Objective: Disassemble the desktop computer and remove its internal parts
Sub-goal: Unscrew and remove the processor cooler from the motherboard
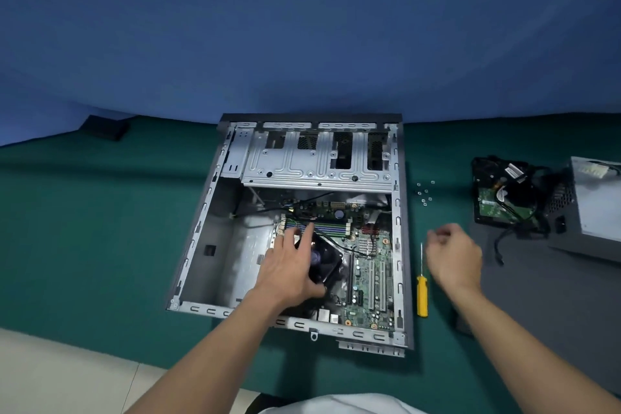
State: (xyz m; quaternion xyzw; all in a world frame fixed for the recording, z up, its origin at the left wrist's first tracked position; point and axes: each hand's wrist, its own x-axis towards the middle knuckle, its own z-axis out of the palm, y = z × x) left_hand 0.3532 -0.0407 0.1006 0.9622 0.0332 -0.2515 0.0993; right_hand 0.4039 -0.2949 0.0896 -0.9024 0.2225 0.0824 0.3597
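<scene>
We see left hand [289, 265] grasping the cooler fan [324, 260] at centre; right hand [452, 257] loosely curled, empty, above green table [100, 245].

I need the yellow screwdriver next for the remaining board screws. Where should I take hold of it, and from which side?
Take the yellow screwdriver by its thick handle, the end nearer you; that is the natural grip. It lies flat on the green mat just right of the case, thin shaft pointing away. Come from above with the right hand, which hovers beside it and looks empty.
</scene>
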